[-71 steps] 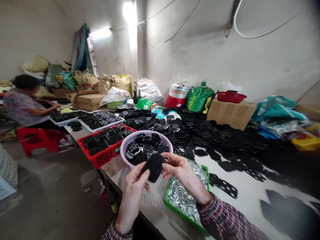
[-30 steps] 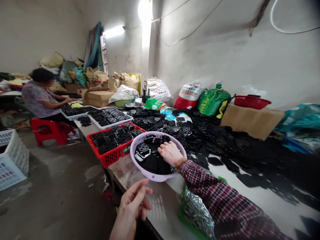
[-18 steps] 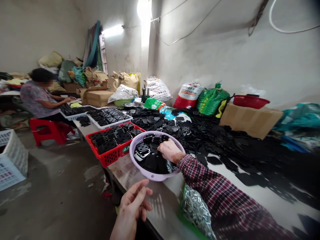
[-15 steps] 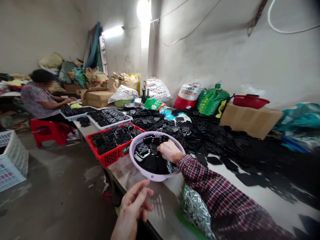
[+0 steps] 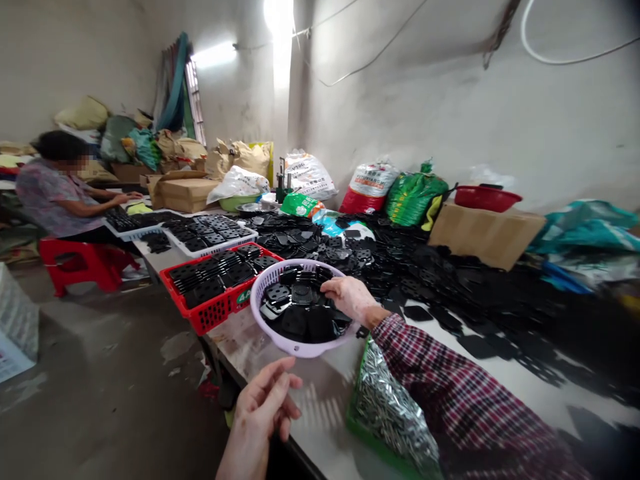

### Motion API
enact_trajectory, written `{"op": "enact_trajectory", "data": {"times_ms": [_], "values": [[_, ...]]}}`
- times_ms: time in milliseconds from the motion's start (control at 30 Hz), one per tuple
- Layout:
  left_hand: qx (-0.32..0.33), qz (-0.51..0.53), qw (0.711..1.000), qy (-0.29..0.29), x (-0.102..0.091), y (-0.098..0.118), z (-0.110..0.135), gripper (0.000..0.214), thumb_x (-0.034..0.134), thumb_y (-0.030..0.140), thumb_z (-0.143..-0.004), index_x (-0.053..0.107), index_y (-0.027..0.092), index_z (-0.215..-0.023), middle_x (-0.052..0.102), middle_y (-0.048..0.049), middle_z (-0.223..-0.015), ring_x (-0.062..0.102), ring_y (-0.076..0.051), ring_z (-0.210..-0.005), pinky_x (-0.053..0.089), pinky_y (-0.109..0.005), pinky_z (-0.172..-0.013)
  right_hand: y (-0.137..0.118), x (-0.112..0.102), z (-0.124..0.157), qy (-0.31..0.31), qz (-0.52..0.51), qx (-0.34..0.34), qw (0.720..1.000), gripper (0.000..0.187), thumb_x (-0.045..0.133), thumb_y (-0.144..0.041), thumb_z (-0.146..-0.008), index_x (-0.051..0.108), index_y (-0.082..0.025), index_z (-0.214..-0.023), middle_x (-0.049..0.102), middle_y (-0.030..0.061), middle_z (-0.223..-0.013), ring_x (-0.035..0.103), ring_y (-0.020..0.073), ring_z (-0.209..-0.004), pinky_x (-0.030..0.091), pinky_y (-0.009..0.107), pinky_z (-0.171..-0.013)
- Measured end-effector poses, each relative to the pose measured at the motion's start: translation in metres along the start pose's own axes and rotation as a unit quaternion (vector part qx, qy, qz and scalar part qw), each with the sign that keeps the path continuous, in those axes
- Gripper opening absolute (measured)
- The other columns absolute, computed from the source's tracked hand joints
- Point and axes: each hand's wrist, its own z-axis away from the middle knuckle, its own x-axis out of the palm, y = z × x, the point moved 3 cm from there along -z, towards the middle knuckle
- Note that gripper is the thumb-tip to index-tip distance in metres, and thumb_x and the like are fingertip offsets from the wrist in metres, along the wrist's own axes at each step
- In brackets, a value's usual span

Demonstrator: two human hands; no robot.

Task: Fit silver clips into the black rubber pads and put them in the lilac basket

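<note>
A lilac plastic basket (image 5: pixel 295 349) stands near the table's front edge, holding black plates (image 5: pixel 293 320), some with holes. My right hand (image 5: pixel 353 299), in a checked sleeve, is over the basket's right rim. Its fingers are loosely bent, and no plate shows in them; the fingertips are partly hidden. My left hand (image 5: pixel 265 407) hangs in front of the basket, by the table edge, palm sideways with loosely curled, parted fingers and nothing in it. Beneath my right forearm, a green tray (image 5: pixel 353 417) holds many small silver metal pins (image 5: pixel 390 407).
Left of the basket are a red crate (image 5: pixel 200 320) and a white tray (image 5: pixel 213 251) of black plates. Loose plates (image 5: pixel 400 267) heap up behind and right. Sacks (image 5: pixel 367 190) and a cardboard box (image 5: pixel 485 233) line the wall. A seated person (image 5: pixel 60 187) works at far left.
My right hand has moved right and back from the basket's middle to its rim, uncovering plates there. My left hand keeps its pose. The whole view has shifted slightly.
</note>
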Motion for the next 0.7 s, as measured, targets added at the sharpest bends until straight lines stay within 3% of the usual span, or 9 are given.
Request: {"op": "enact_trajectory", "data": {"times_ms": [167, 333, 433, 500, 567, 633, 700], "values": [[0.005, -0.008, 1.000, 0.023, -0.008, 0.004, 0.008, 0.045, 0.082, 0.041, -0.067, 0.071, 0.019, -0.105, 0.072, -0.0044, -0.087, 0.058, -0.012, -0.059, 0.041, -0.018, -0.043, 0.075, -0.028, 0.077, 0.018, 0.021, 0.144, 0.989, 0.031, 0.051, -0.014, -0.094, 0.072, -0.026, -0.113, 0.070, 0.0007, -0.116, 0.064, 0.0189, -0.103, 0.046, 0.023, -0.085], [-0.029, -0.032, 0.999, 0.008, -0.007, -0.016, 0.009, 0.055, 0.085, 0.045, -0.060, 0.071, 0.020, -0.107, 0.067, -0.0017, -0.069, 0.057, -0.015, -0.059, 0.042, -0.020, -0.044, 0.148, -0.036, 0.190, -0.050, 0.053, 0.298, 0.952, 0.028, 0.054, -0.009, -0.086, 0.079, -0.022, -0.092, 0.075, 0.0045, -0.095, 0.068, 0.0220, -0.089, 0.048, 0.025, -0.074], [-0.053, -0.071, 0.993, -0.074, 0.017, -0.037, 0.016, 0.048, 0.080, 0.049, -0.067, 0.073, 0.019, -0.104, 0.062, -0.0004, -0.060, 0.053, -0.014, -0.055, 0.041, -0.021, -0.044, 0.157, -0.018, 0.240, -0.088, 0.038, 0.319, 0.943, 0.027, 0.055, -0.008, -0.084, 0.078, -0.021, -0.089, 0.074, 0.0060, -0.092, 0.069, 0.0229, -0.086, 0.048, 0.026, -0.073], [-0.071, -0.084, 0.986, -0.123, 0.039, -0.049, 0.025, 0.045, 0.076, 0.051, -0.071, 0.074, 0.019, -0.103, 0.061, -0.0003, -0.059, 0.052, -0.013, -0.053, 0.040, -0.021, -0.043, 0.152, -0.002, 0.258, -0.097, 0.016, 0.303, 0.948, 0.025, 0.056, -0.011, -0.086, 0.077, -0.021, -0.096, 0.074, 0.0066, -0.095, 0.068, 0.0230, -0.088, 0.048, 0.028, -0.076], [-0.080, -0.075, 0.984, -0.139, 0.061, -0.056, 0.034, 0.043, 0.077, 0.050, -0.070, 0.074, 0.019, -0.099, 0.062, -0.0008, -0.061, 0.053, -0.013, -0.053, 0.040, -0.021, -0.043, 0.146, 0.013, 0.262, -0.096, -0.010, 0.271, 0.958, 0.027, 0.060, -0.019, -0.088, 0.072, -0.020, -0.112, 0.070, 0.0080, -0.108, 0.065, 0.0237, -0.099, 0.047, 0.029, -0.083], [-0.082, -0.076, 0.982, -0.154, 0.077, -0.060, 0.040, 0.042, 0.079, 0.050, -0.068, 0.075, 0.018, -0.096, 0.063, -0.0015, -0.063, 0.054, -0.013, -0.053, 0.039, -0.021, -0.042, 0.142, 0.024, 0.259, -0.092, -0.034, 0.241, 0.966, 0.042, 0.067, -0.028, -0.086, 0.063, -0.019, -0.128, 0.064, 0.0107, -0.123, 0.059, 0.0257, -0.110, 0.046, 0.031, -0.090], [-0.086, -0.091, 0.976, -0.179, 0.086, -0.064, 0.043, 0.042, 0.079, 0.050, -0.068, 0.075, 0.018, -0.095, 0.063, -0.0019, -0.064, 0.054, -0.014, -0.053, 0.040, -0.022, -0.041, 0.142, 0.031, 0.252, -0.092, -0.052, 0.222, 0.969, 0.053, 0.071, -0.034, -0.083, 0.059, -0.016, -0.131, 0.061, 0.0128, -0.126, 0.057, 0.0272, -0.112, 0.045, 0.032, -0.091]]}}
